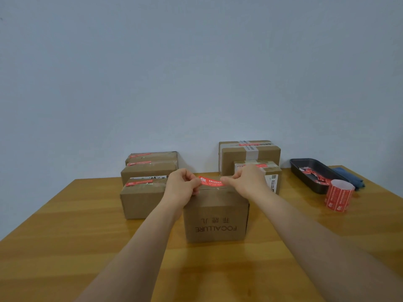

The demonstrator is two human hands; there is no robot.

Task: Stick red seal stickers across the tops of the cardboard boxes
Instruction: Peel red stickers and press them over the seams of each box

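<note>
While hands [214, 183] pinch sticker [211, 181], box [216, 216] sits beneath

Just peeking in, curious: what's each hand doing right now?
Left hand: pinches the left end of the red seal sticker.
Right hand: pinches the sticker's right end, over the front box.

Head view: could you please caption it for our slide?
Both hands, left hand and right hand, stretch a red seal sticker over the front cardboard box.

Both forearms bare, no sleeves; wrists seemingly w/o watch, rings.
</note>
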